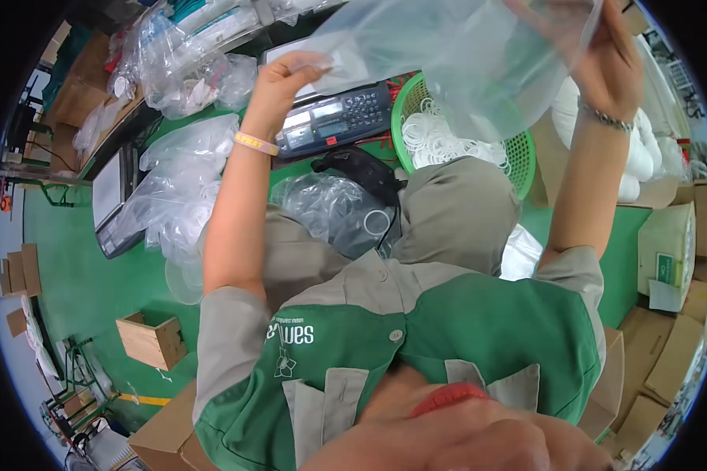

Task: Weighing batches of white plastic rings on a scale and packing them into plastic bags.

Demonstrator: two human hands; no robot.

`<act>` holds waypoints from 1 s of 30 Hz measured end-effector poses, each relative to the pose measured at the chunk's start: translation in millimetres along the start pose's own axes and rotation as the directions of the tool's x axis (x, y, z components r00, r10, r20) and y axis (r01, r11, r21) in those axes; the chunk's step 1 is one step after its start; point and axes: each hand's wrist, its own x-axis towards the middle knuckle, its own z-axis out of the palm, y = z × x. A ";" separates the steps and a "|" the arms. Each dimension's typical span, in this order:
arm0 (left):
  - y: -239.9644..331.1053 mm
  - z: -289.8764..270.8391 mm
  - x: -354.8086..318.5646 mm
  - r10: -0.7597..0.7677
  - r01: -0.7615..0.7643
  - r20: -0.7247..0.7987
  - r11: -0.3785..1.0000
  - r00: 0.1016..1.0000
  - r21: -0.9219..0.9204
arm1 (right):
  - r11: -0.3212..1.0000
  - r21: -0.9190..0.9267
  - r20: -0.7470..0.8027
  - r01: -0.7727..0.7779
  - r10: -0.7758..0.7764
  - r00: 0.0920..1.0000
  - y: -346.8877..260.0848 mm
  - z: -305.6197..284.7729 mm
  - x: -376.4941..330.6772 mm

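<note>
A large clear plastic bag [471, 55] is stretched between my raised hands. My left hand [279, 86] pinches its left end between thumb and fingers. My right hand [611, 67] grips the bag's right edge, with some fingers seen blurrily through the film. Below the bag, a green mesh basket [529, 166] holds many white rings [440, 133], partly hidden by the plastic. Beside my left hand sits a dark blue weighing scale [334, 122] with a keypad, its pale pan partly covered by the bag.
Clear plastic bags [184, 173] lie heaped at the left, beside a second scale [114, 200]. More bagged items [204, 78] lie at the far left. White rolls [640, 149] stand in a carton at the right. A wooden box [149, 341] rests on the green floor. Cardboard boxes [644, 353] line the right.
</note>
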 end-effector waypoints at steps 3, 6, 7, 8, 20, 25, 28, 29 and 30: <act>42.4 12.1 -4.1 0.123 -0.124 -0.128 0.992 0.984 -0.001 | 0.904 -0.399 -0.117 -0.157 0.119 0.986 22.6 -30.2 22.7; 69.5 28.4 -11.5 0.034 -0.001 -0.390 0.996 0.920 0.085 | -0.015 -0.983 -0.176 -0.182 -0.185 0.967 59.1 -31.2 18.7; 69.1 20.4 -23.7 0.049 -0.031 -0.457 0.998 0.888 0.048 | 0.090 -0.991 -0.107 -0.104 -0.029 0.994 83.5 -12.9 22.5; 72.0 28.7 -25.9 0.049 -0.033 -0.452 0.999 0.891 0.043 | 0.388 -0.858 -0.194 -0.336 0.362 0.912 101.8 -23.7 19.5; 62.0 16.7 -44.4 -0.225 0.200 0.018 0.898 0.974 0.392 | 0.004 -0.999 -0.029 -0.036 0.508 0.861 120.3 -70.6 1.2; 50.7 -8.3 -48.0 -0.106 0.251 -0.282 0.797 0.954 0.549 | 0.415 -0.761 -0.216 -0.498 0.562 0.799 136.4 -180.7 -45.0; 54.0 -25.5 -41.6 -0.137 0.318 -0.341 0.766 0.930 0.559 | -0.039 -0.698 -0.616 -0.715 0.542 0.571 170.0 -265.2 -100.1; 49.7 -30.0 -41.9 -0.140 0.323 -0.345 0.763 0.928 0.560 | -0.185 -0.674 -0.659 -0.715 0.588 0.469 185.7 -277.2 -116.7; 44.2 -32.4 -39.9 -0.098 0.276 -0.326 0.782 0.940 0.560 | -0.329 -0.641 -0.705 -0.693 0.610 0.362 200.9 -290.2 -135.1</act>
